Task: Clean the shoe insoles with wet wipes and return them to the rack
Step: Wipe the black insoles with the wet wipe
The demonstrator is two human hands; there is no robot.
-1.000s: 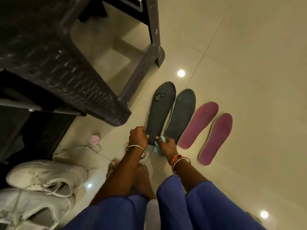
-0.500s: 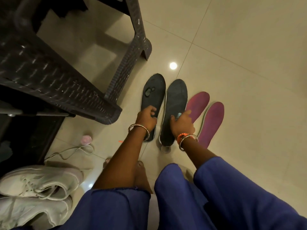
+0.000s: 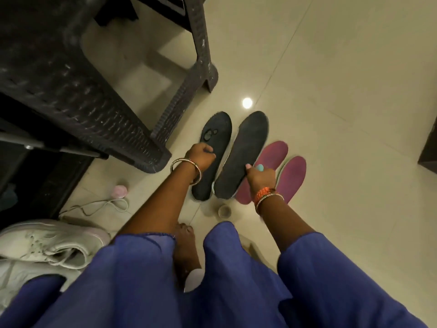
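Two black insoles and two maroon insoles lie side by side on the tiled floor. My left hand (image 3: 201,156) grips the left edge of the left black insole (image 3: 216,138), which has wet spots near its toe. My right hand (image 3: 260,175) grips the right edge of the right black insole (image 3: 246,147) and also holds a small light-blue wet wipe (image 3: 259,167) between its fingers. The maroon insoles (image 3: 274,153) (image 3: 293,178) lie to the right, partly hidden by my right hand and wrist.
A black woven stool (image 3: 78,86) stands at the upper left, one leg close to the left black insole. White sneakers (image 3: 49,242) sit at the lower left beside a white cable (image 3: 99,205) and a pink round object (image 3: 119,191). A small round cap (image 3: 224,210) lies near the insoles' heels.
Both hands have slid forward from the heels of the black insoles to their middles. The right black insole now lies tilted, its right edge overlapping the nearest maroon insole.
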